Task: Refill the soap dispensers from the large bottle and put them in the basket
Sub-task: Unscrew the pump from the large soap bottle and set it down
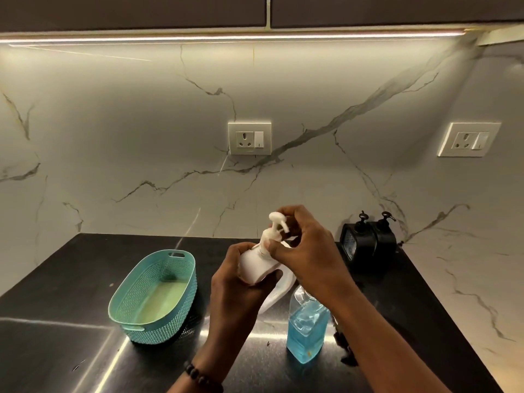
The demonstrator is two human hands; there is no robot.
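My left hand (pixel 241 282) grips the body of a white soap dispenser (pixel 255 265), held tilted above the counter. My right hand (pixel 306 251) pinches its white pump head (pixel 276 225) at the collar. Below my right wrist stands the large clear bottle (pixel 306 327), part full of blue liquid soap. A second white object (pixel 280 290) lies on the counter behind the held dispenser, mostly hidden. The teal woven basket (pixel 181 262) sits to the left with nothing in it. Two black pump dispensers (pixel 368 239) stand at the back right against the wall.
The dark glossy counter (pixel 71 279) runs from the marble backsplash to the front, with its right edge near the marble side wall. Two wall sockets (pixel 249 139) sit on the backsplash. A beaded bracelet (pixel 198 377) is on my left wrist.
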